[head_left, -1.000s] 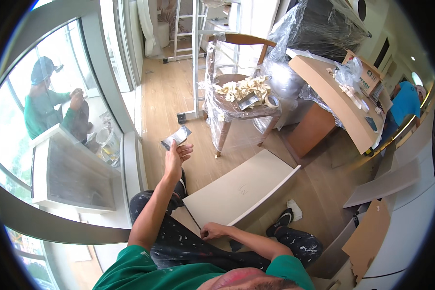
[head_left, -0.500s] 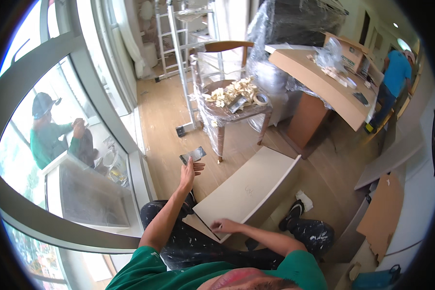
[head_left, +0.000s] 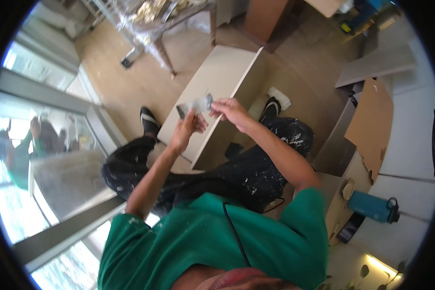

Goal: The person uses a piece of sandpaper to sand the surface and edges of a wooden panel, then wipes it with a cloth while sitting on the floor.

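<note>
The small grey sheet (head_left: 194,105) above the white panel (head_left: 212,92) looks like rough, matt abrasive paper. The panel itself is smooth and matt, like painted board. Beside the panel, the floor (head_left: 140,82) shows matt wood grain. Right of the panel lie a brown matt cardboard piece (head_left: 372,121) and a blue bottle (head_left: 372,206), smooth.

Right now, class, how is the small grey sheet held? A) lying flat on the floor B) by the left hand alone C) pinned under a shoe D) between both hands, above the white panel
D: the left hand and right hand each grip an end of the grey sheet, over the white panel.
</note>
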`<state>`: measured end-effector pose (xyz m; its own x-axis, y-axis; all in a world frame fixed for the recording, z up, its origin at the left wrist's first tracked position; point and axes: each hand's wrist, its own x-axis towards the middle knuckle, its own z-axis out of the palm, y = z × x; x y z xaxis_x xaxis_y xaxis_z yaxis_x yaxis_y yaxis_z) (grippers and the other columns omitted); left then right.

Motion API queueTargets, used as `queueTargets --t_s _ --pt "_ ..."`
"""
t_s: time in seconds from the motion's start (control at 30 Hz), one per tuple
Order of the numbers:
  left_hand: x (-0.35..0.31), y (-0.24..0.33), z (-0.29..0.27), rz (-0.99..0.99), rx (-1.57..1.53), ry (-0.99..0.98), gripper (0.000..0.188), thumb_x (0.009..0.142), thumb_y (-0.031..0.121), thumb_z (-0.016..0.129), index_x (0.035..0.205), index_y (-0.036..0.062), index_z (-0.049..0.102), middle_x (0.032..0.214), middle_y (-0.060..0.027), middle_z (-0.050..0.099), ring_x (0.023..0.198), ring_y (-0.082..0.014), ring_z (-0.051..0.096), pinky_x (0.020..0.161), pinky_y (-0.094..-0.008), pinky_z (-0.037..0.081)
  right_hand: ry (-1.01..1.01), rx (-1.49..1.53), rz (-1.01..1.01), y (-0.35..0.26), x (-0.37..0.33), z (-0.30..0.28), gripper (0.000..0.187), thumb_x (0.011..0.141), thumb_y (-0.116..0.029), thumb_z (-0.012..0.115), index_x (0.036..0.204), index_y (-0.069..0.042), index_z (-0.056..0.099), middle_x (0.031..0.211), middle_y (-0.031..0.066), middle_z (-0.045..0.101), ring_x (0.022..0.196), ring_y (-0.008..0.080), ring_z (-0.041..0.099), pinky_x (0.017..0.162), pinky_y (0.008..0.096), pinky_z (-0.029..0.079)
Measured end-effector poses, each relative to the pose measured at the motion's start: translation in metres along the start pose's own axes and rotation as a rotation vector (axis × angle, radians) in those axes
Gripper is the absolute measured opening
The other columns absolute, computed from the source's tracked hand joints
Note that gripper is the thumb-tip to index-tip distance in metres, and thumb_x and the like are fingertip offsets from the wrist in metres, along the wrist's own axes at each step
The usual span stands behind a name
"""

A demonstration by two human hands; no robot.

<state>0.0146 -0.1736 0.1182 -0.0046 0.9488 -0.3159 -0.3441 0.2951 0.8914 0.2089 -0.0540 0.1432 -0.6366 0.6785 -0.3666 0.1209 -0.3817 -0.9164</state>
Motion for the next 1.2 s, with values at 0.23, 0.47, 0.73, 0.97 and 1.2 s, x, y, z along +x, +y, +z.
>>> queueTargets --t_s 0.23,0.47,0.73,0.97,1.2 --pt "-0.059 -0.016 -0.069 -0.043 0.74 0.059 0.031 0.1 0.028 0.067 0.11 -0.0004 0.073 0.094 -0.0078 0.075 0.086 -0.0165 0.07 0.077 -0.0334 0.057 0.238 0.143 -0.252 -0.043 -0.016 0.013 0.021 0.102 -0.023 0.064 0.101 -0.004 0.072 0.088 0.0046 0.075 0.076 0.0082 0.063 0.071 0.0238 0.047" --pt "-0.094 -0.101 -0.106 -0.451 0.955 -0.073 0.026 0.091 0.015 0.072 0.108 -0.0026 0.077 0.096 -0.0114 0.078 0.085 -0.0168 0.074 0.075 -0.0326 0.058 0.296 0.38 -0.357 -0.06 -0.024 -0.024 0.021 0.104 -0.02 0.062 0.104 -0.001 0.07 0.093 0.0078 0.073 0.082 0.0117 0.062 0.076 0.0254 0.048" --pt "-0.089 -0.101 -0.101 -0.666 0.68 -0.049 0.022 0.087 0.017 0.075 0.101 -0.0004 0.079 0.084 -0.0079 0.077 0.071 -0.0145 0.071 0.062 -0.0287 0.055 0.249 0.38 -0.357 -0.061 -0.027 -0.02 0.023 0.104 -0.019 0.063 0.109 0.002 0.07 0.095 0.0083 0.073 0.085 0.0126 0.062 0.079 0.026 0.047" --pt "-0.085 -0.108 -0.098 -0.568 0.762 -0.065 0.019 0.086 0.021 0.075 0.088 0.0026 0.081 0.076 -0.0048 0.075 0.065 -0.0117 0.067 0.056 -0.0295 0.053 0.272 0.379 -0.365 -0.064 -0.032 -0.018 0.022 0.103 -0.02 0.063 0.107 0.0 0.07 0.093 0.0076 0.074 0.083 0.0113 0.063 0.078 0.0256 0.048" --pt "-0.078 -0.12 -0.103 -0.665 0.838 -0.025 0.019 0.086 0.022 0.076 0.085 0.0044 0.082 0.075 -0.0045 0.076 0.059 -0.0094 0.063 0.049 -0.0289 0.05 0.272 0.387 -0.401 -0.066 -0.032 -0.013 0.019 0.101 -0.024 0.066 0.099 -0.006 0.071 0.087 0.0041 0.073 0.076 0.0089 0.062 0.072 0.024 0.047"
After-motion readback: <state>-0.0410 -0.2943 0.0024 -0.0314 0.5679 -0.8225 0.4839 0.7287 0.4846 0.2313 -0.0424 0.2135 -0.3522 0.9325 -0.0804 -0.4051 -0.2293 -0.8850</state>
